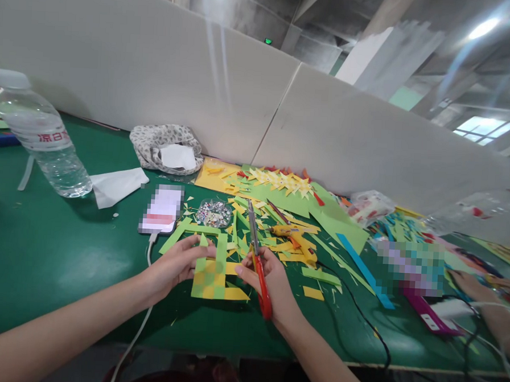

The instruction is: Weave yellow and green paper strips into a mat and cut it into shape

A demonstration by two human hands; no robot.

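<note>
Between my hands is a woven piece of green and yellow paper strips (pixel 210 277), with loose strip ends sticking out at its top and right. My left hand (pixel 176 266) grips its left edge, fingers partly behind the paper. A pair of scissors (pixel 261 279) with red handles rests in my right hand (pixel 271 274), blades pointing up and away. The right thumb and fingertips also touch a yellow strip end of the weave. Just beyond lie paper scraps (pixel 236 221), a clear container of googly eyes (pixel 214 213) and a yellow glue gun (pixel 297 239).
A water bottle (pixel 44 134), a plugged-in phone (pixel 162 209) and a patterned cloth pouch (pixel 167 146) stand left. Finished woven paper shapes (pixel 281 181) lie by the partition (pixel 159 66). At right are a blue strip (pixel 366 271), a purple power strip (pixel 428 311) and another person's hand (pixel 468 285).
</note>
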